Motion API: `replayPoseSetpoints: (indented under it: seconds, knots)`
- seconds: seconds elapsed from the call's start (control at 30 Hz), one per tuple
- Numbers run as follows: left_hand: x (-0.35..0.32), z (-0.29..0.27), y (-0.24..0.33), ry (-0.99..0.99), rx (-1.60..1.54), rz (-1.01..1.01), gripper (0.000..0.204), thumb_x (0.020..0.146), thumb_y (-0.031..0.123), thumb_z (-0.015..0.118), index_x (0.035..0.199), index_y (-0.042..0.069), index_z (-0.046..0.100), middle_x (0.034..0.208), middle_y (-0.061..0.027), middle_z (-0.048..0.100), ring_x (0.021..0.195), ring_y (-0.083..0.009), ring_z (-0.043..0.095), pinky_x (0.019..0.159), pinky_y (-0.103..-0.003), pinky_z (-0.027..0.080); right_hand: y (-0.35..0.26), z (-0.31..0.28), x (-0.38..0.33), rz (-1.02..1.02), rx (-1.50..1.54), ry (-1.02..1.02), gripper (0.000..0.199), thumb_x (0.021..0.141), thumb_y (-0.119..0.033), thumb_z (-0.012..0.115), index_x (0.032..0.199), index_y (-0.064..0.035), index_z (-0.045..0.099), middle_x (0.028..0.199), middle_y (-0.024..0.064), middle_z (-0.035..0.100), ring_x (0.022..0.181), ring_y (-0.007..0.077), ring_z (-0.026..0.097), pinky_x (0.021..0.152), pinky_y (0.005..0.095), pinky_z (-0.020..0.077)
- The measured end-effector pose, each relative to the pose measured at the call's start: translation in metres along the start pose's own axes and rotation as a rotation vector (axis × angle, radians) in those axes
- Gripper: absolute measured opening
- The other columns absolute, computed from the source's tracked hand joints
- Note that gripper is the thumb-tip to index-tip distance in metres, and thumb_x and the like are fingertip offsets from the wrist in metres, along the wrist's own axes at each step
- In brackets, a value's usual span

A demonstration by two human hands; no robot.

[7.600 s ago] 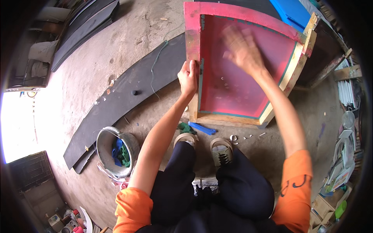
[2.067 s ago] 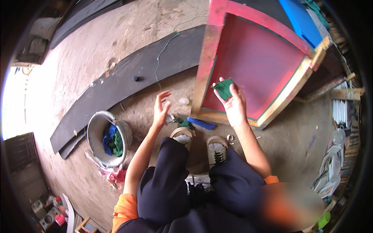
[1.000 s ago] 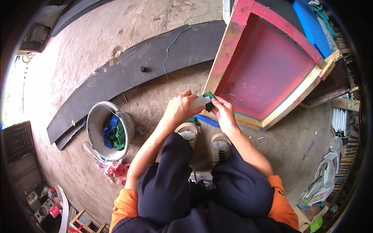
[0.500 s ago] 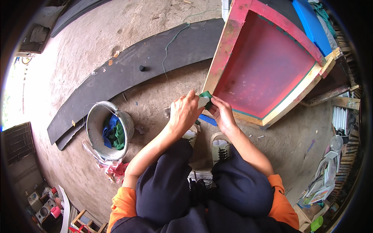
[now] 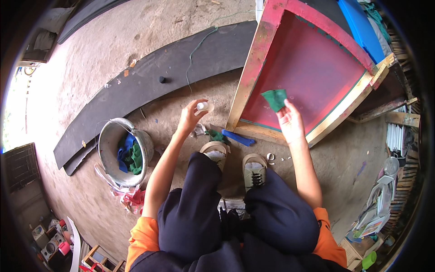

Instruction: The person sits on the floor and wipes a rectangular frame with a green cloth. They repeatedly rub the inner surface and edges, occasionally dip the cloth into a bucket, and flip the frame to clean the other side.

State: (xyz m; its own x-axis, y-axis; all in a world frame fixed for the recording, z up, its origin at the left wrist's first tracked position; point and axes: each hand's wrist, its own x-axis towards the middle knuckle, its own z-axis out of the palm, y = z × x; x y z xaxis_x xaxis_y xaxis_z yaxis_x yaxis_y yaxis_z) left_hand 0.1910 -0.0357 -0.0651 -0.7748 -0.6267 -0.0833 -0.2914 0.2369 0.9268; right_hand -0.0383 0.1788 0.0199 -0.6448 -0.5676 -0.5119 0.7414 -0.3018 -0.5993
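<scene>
Right hand [image 5: 291, 123] pinches green cloth [image 5: 275, 98] against red screen [image 5: 308, 77]; wipe flat. Left hand [image 5: 190, 119], at 9 o'clock, grips small bottle [image 5: 202, 106] upright

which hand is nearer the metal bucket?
Left. The left hand, holding a small bottle, is just right of the metal bucket; the right hand holds a green cloth far across.

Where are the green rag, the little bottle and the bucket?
green rag [image 5: 274, 98], head view, middle of the cloth above the right hand's fingers
little bottle [image 5: 202, 106], head view, its body in the left hand
bucket [image 5: 105, 140], head view, left inner wall
</scene>
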Motion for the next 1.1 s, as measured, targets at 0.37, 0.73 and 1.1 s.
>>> replayPoseSetpoints:
  seconds: [0.37,0.73,1.1]
  knots:
    - [-0.002,-0.012,-0.010,-0.049,0.307,0.107,0.047,0.072,0.015,0.070,0.114,0.006,0.051,0.113,-0.0122,0.055,0.107,-0.0289,0.052,0.089,-0.038,0.044,-0.096,-0.002,0.034,-1.139,-0.768,0.329,0.031,0.090,-0.005,0.047,0.120,0.0025,0.049,0.125,0.0128,0.050,0.111,0.0207,0.051,0.097,0.0336,0.0379]
    - [0.046,-0.026,0.038,0.216,0.098,0.210,0.039,0.087,0.030,0.054,0.117,0.005,0.051,0.117,-0.0106,0.052,0.112,-0.0227,0.047,0.099,-0.038,0.032,-0.062,-0.074,0.072,-1.515,-2.673,-0.728,0.067,0.088,-0.050,0.035,0.142,-0.0158,0.013,0.148,0.0045,0.014,0.136,0.0185,0.011,0.112,0.0375,0.0049]
    - [0.134,0.078,0.115,0.144,-0.363,0.273,0.047,0.095,0.042,0.034,0.113,0.002,0.051,0.096,-0.0067,0.058,0.083,-0.0109,0.052,0.076,-0.024,0.042,-0.077,-0.023,0.074,-1.409,-2.484,-0.681,0.064,0.084,-0.044,0.044,0.136,-0.0098,0.030,0.143,0.0034,0.029,0.132,0.0151,0.025,0.110,0.0378,0.0189]
